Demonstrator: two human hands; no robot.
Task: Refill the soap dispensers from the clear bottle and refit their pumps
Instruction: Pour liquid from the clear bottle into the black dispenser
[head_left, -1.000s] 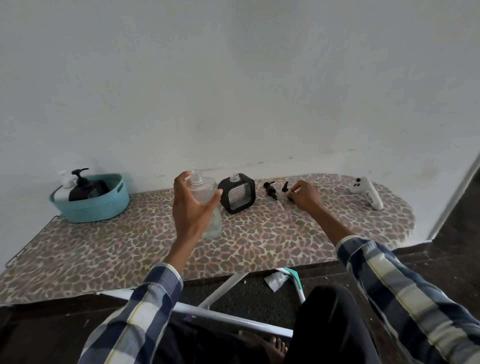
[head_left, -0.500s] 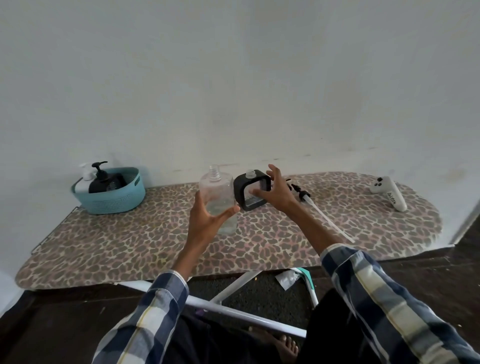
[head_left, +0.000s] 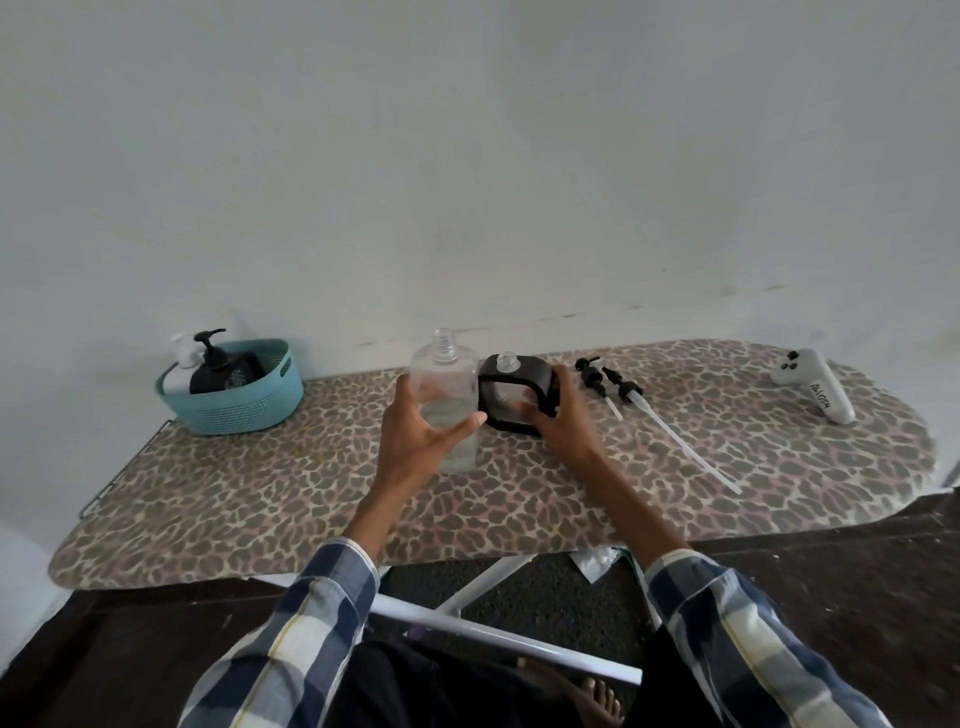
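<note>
My left hand (head_left: 415, 434) grips the clear bottle (head_left: 445, 384), upright, uncapped and partly filled with clear liquid, just above the ironing board (head_left: 260, 483). Right beside it stands a square black-framed dispenser (head_left: 514, 384) with its neck open and no pump. My right hand (head_left: 561, 421) holds that dispenser round its right side. Two black pumps lie on the board to the right: a short one (head_left: 597, 382) and one with a long clear tube (head_left: 670, 441).
A teal basket (head_left: 234, 405) at the back left holds a black pump bottle (head_left: 221, 366) and a white one (head_left: 182, 369). A white controller (head_left: 815, 389) lies at the far right. The wall runs right behind the board. The board's white legs (head_left: 467, 618) show below.
My right hand left the pumps, reached left and took hold of the black dispenser. The long-tubed pump now lies on the board. My left hand kept the clear bottle upright beside the dispenser.
</note>
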